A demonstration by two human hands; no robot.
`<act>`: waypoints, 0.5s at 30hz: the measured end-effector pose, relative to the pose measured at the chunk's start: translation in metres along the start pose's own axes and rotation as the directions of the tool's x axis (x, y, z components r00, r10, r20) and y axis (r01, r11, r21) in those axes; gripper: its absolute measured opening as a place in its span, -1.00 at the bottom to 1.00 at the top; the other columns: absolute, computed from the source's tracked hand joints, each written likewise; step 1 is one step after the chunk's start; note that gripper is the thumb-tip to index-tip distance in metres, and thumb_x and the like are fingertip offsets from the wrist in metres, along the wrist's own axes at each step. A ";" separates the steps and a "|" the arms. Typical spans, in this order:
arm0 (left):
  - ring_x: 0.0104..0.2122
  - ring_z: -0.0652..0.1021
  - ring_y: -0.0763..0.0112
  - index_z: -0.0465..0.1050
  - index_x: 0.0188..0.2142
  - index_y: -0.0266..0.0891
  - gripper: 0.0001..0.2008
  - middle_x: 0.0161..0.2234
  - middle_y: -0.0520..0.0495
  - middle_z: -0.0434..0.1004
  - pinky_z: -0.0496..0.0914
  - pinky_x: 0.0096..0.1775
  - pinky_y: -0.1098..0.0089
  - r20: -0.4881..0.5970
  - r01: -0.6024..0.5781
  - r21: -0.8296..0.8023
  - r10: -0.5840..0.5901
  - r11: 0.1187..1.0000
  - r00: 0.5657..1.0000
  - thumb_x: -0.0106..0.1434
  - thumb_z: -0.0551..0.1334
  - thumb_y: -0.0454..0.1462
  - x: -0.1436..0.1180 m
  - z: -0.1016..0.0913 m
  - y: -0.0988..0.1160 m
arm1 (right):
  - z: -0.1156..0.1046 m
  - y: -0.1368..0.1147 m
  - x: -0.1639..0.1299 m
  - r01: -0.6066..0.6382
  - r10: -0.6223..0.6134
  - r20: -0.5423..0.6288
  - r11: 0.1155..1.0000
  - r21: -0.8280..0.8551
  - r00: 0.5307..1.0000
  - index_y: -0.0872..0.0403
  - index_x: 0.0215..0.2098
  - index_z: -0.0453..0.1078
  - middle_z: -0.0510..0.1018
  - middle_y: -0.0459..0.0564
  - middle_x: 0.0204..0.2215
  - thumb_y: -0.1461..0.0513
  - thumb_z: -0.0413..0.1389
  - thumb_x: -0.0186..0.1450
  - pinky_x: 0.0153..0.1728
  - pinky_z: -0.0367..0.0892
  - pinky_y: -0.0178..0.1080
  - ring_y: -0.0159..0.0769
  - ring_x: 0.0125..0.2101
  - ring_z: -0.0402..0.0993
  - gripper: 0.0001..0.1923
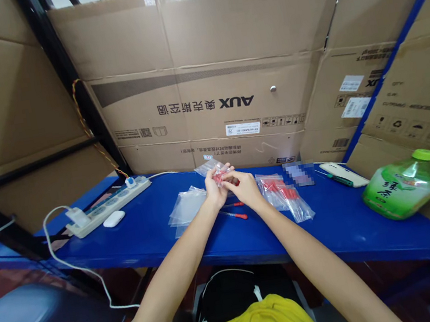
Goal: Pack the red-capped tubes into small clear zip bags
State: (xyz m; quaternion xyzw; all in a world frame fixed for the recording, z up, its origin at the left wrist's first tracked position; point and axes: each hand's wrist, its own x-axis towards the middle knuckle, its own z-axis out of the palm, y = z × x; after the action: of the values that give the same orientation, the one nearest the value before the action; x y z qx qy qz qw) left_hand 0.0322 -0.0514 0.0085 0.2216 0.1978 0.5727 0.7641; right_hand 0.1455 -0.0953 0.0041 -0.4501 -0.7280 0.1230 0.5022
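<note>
**Blue tabletop (240, 242), cardboard (201, 31) all round, a clear bag (206, 168) in hand**

Behind the blue surface a tall cardboard sheet stands beyond my fingertips, its AUX print upside down, and more cardboard closes in both sides. The clear bag is between my two hands, over the far middle of the tabletop, with red contents (221, 175) showing at my fingers. My left hand (214, 187) is curled round the bag, gripping it from below, fingers up. My right hand (244, 184) comes in from the other side, thumb and fingertips drawn narrow and pinched on the bag by the red; whether they press on plastic alone or on a red piece too, I can't tell.

Just left of my left fingers lie flat clear bags (187, 208) in a loose, overlapping pile. Below my hands, nearer to me, two red-tipped rods (243, 216) lie on the blue, well under my right fingers. Just right of my right hand are filled bags (272, 184) with red pieces inside, overlapping one another. Beyond those, further right, come a blurred-out item (299, 173), a green-handled tool (339, 178) against a white object (351, 174), and a green bottle (403, 187) with a bright cap. Well to the left of my fingers sit a white power strip (111, 205) with a plug at each end and, just beside it, a small white case (113, 218).
</note>
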 end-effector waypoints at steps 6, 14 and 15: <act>-0.17 0.68 0.11 0.56 -0.06 -0.36 -0.59 -0.24 -0.26 0.69 0.54 -0.01 0.13 0.010 -0.009 0.006 0.009 1.000 1.000 0.35 0.03 -0.17 -0.002 0.000 0.003 | -0.001 -0.002 -0.001 -0.049 0.049 0.003 0.999 -0.015 0.999 -0.02 -0.21 0.61 0.72 -0.06 -0.25 0.16 0.20 0.29 -0.20 0.43 -0.23 -0.22 -0.35 0.59 -0.84; -0.19 0.70 0.10 0.57 -0.09 -0.41 -0.56 -0.24 -0.31 0.70 0.53 0.03 0.11 0.039 0.059 0.020 -0.060 0.998 0.997 0.37 0.00 -0.17 -0.005 0.004 0.001 | 0.001 -0.002 -0.001 -0.056 0.056 -0.069 0.998 -0.010 0.996 -0.02 -0.25 0.59 0.72 -0.07 -0.26 0.19 0.20 0.27 -0.19 0.41 -0.24 -0.22 -0.30 0.62 -0.87; -0.18 0.70 0.09 0.57 -0.08 -0.41 -0.55 -0.23 -0.32 0.70 0.53 0.04 0.09 0.045 0.072 0.019 -0.073 0.997 0.996 0.37 0.00 -0.17 -0.005 0.005 0.001 | 0.001 -0.002 -0.001 -0.059 0.058 -0.082 0.998 -0.011 0.995 -0.01 -0.25 0.59 0.72 -0.07 -0.27 0.19 0.20 0.27 -0.19 0.41 -0.25 -0.22 -0.30 0.62 -0.87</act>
State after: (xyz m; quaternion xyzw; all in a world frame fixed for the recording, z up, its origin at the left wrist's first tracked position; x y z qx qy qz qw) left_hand 0.0325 -0.0569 0.0132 0.2340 0.1931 0.5378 0.7866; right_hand 0.1436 -0.0965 0.0038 -0.4793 -0.6941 0.1144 0.5249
